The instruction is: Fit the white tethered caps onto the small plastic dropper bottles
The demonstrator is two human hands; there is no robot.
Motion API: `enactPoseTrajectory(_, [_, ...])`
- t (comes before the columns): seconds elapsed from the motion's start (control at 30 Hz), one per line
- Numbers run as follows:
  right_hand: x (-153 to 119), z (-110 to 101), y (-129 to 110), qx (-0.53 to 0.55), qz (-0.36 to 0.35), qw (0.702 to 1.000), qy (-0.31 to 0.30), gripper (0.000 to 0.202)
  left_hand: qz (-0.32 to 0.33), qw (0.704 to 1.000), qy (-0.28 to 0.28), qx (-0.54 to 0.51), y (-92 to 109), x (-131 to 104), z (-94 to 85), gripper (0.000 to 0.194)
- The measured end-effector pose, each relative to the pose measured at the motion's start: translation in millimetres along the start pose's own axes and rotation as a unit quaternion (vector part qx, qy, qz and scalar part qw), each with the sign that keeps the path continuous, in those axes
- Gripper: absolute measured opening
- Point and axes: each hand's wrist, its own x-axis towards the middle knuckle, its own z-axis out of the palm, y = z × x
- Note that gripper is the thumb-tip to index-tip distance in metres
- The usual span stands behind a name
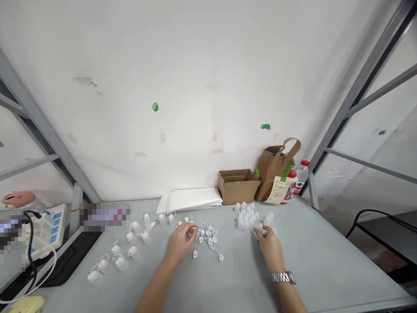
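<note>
The caps (221,258) look smooth plastic, the wristband (282,277) glossy metal.

White caps (209,240), whitish bottles (246,218); grey table (228,282), brown box (241,194).

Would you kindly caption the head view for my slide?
Left hand by white caps, right hand by bottles, over a grey table.

Bright here, light soft and even, washing right across the white wall (208,65)! Down on the grey table (224,289), just a faint, fuzzy shadow beside the right hand (271,248). The watch (282,277) catches a glint. Over to the bottles (121,263), and they're smearing, pale edges melting into grey. Wide lens stretching it now: the posts (353,101) splay outward. Gloom gathers under the shelf (392,234), while coarse pixel blocks swallow patches at far left.
</note>
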Motion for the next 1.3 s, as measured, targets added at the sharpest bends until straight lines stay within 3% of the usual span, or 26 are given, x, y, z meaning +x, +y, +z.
enactPoseTrajectory(0.17, [-8.3,-3.4,-2.8,-0.004,-0.02,1.0,0.011,0.038,0.027,0.997,-0.002,0.073,-3.9,0.1,3.7,0.02])
enactPoseTrajectory(0.27, [-16.8,-1.3,-17.5,0.039,-0.066,0.997,0.014,0.041,0.037,0.995,-0.015,0.091,-7.4,1.1,7.1,0.02])
enactPoseTrajectory(0.4, [-25.5,7.2,-60.9,0.134,-0.172,0.975,-0.044,0.038,0.043,0.996,-0.026,0.067,-7.3,1.8,11.9,0.017])
enactPoseTrajectory(0.5, [-28.7,15.4,-100.3,0.219,-0.245,0.941,-0.083,0.031,0.006,1.0,0.008,-0.027,-5.4,3.2,13.3,0.014])
enactPoseTrajectory(0.63, [-32.0,36.0,-133.7,0.375,-0.189,0.887,-0.194,0.03,-0.115,0.962,0.08,-0.235,-7.1,7.3,13.3,0.012])
enactPoseTrajectory(0.73, [-38.8,58.8,-136.9,0.476,-0.126,0.837,-0.238,0.035,-0.17,0.935,0.115,-0.29,-11.7,10.8,13.4,0.019])
enactPoseTrajectory(0.8, [-46.2,72.4,-132.9,0.496,-0.105,0.823,-0.257,0.037,-0.192,0.916,0.133,-0.326,-13.9,12.3,12.6,0.025])
enactPoseTrajectory(0.93, [-63.3,86.3,-125.9,0.442,-0.132,0.836,-0.296,0.034,-0.218,0.887,0.139,-0.383,-10.7,11.7,9.2,0.033])
enactPoseTrajectory(1.17, [-73.3,85.9,-126.3,0.347,-0.175,0.889,-0.241,0.026,-0.257,0.815,0.098,-0.51,4.8,7.6,5.7,0.031])
enactPoseTrajectory(1.3, [-70.0,84.9,-125.7,0.345,-0.171,0.894,-0.227,0.028,-0.239,0.81,0.069,-0.531,9.8,8.1,4.6,0.029])
